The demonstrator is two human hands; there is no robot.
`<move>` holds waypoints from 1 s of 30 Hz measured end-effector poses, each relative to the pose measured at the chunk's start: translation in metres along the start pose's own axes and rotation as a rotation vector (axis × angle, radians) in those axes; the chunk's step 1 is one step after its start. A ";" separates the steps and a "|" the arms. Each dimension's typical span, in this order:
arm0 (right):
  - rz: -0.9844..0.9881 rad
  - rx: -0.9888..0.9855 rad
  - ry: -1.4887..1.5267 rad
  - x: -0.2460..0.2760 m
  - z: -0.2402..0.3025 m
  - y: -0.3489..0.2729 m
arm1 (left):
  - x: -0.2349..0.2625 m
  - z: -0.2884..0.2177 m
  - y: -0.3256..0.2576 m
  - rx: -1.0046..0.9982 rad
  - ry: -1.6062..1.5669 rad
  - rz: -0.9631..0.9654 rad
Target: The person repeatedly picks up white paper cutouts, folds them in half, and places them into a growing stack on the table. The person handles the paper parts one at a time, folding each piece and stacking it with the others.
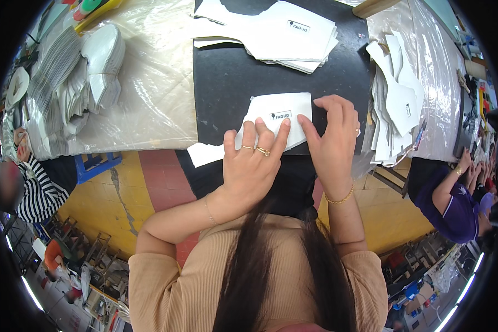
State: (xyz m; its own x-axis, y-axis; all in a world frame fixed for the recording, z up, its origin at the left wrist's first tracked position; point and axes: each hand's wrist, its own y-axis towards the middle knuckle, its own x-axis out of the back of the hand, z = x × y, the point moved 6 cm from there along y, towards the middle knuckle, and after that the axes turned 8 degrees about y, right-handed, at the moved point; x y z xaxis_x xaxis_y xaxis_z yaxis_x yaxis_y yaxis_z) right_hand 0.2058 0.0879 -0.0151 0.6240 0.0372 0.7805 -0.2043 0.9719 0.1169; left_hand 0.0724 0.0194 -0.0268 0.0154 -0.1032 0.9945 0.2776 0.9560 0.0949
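White cut piece [279, 104] steadied between two hands on a black board [221, 77]

The piece lies flat at the board's near side, printed label [280, 115] uppermost, its narrow end reaching past the board's edge toward the lap. The left hand [252, 169] is spread over it, fingers apart and nearly straight, the index fingertip beside the label; this placing probably keeps the piece from sliding. The right hand [335, 133] is half curled and open, its thumb at the piece's right edge and its index finger arched clear of the thumb, seemingly to guide that edge. Neither hand visibly pinches anything.

Farther up the board, a stack of similar white pieces [271, 33] lies within easy reach, perhaps for that reason. To the right, a loose pile of white pieces [401, 105] overlaps at uneven angles on clear plastic sheeting [155, 72], which presumably protects the table. On the left stand fanned stacks of rounded pieces [102, 61]. Beyond them, a yellow-edged object [102, 15] bears green and red items; whether it is a container cannot be told.
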 end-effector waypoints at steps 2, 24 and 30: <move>0.016 0.169 -0.006 -0.006 0.008 -0.009 | 0.000 0.001 0.001 0.010 -0.034 0.001; 0.384 0.259 -0.324 -0.014 -0.007 -0.028 | -0.010 0.012 -0.001 -0.019 -0.299 0.052; 0.435 0.414 -0.295 -0.021 0.002 -0.006 | -0.009 0.013 0.000 -0.045 -0.310 0.026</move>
State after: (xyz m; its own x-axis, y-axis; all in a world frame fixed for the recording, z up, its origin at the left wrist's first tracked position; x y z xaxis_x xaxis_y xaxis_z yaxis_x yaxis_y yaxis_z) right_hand 0.1918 0.0810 -0.0310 0.1986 0.2831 0.9383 -0.6998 0.7113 -0.0665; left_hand 0.0596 0.0234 -0.0350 -0.2685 0.0162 0.9632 0.3234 0.9433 0.0743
